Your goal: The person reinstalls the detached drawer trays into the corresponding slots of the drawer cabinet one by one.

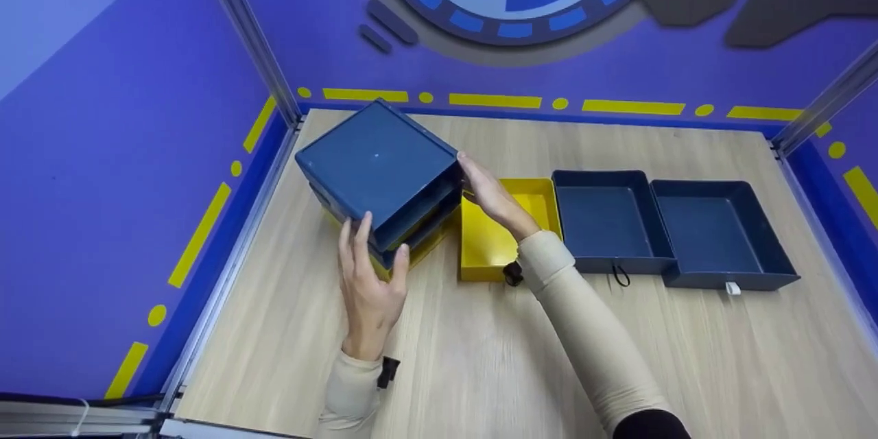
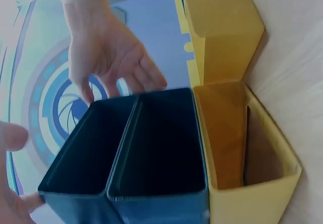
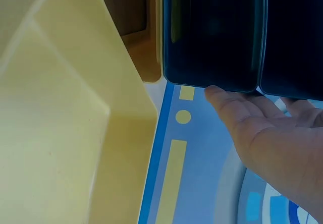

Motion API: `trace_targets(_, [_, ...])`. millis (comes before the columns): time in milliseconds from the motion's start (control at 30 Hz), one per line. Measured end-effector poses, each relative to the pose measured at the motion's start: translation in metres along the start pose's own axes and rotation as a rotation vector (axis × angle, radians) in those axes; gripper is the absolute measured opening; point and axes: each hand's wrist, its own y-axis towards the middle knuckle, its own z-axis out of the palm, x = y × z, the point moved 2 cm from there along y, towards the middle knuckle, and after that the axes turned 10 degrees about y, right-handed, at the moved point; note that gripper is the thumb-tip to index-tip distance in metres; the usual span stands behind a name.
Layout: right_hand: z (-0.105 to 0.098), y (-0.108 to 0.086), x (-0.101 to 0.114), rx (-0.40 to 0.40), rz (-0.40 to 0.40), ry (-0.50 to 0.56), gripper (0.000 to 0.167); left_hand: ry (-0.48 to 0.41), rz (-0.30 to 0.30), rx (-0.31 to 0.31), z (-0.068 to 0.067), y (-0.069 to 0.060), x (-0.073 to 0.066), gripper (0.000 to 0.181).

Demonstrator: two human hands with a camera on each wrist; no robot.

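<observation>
From where I'm standing, a stack of open-fronted casings (image 1: 377, 164), two dark blue above a yellow one, sits angled on the left part of the wooden table (image 1: 446, 377). The person's hands are apart, the left hand (image 1: 370, 295) touching its near corner with spread fingers, the right hand (image 1: 494, 199) extended against its right-hand side. Near it, rightward in a row, lie a yellow drawer (image 1: 487, 247), a dark blue drawer with a black loop (image 1: 603, 219) and another with a white tab (image 1: 717, 233)

Behind the counter (image 1: 453, 357), a purple wall (image 1: 309, 27) has a big round picture (image 1: 528, 12); yellow stripes (image 1: 495, 101) run just above the counter.
</observation>
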Motion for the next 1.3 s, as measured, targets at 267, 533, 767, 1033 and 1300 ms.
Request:
trace_targets(267, [-0.002, -0.001, 0.001, -0.009, 0.017, -0.05, 0.077, -0.125, 0.045, 0.015, -0.006, 0.042, 0.019, 0.051])
trace_targets(533, [0.002, -0.003, 0.001, 0.038, 0.034, -0.104, 0.078, -0.135, 0.059, 0.002, -0.004, 0.044, 0.031, 0.037])
trace_targets(767, [-0.01, -0.01, 0.003, 0.006, -0.002, -0.241, 0.079, -0.154, 0.074, 0.004, 0.0, 0.048, 0.031, 0.036])
trace_targets(1033, [-0.032, -0.022, 0.0, -0.079, -0.008, -0.444, 0.08, -0.145, 0.056, 0.051, -0.002, 0.048, 0.032, 0.038])
trace_targets(1300, [-0.062, -0.032, -0.005, -0.131, 0.04, -0.494, 0.08, -0.147, 0.052, 0.052, -0.001, 0.048, 0.033, 0.038])
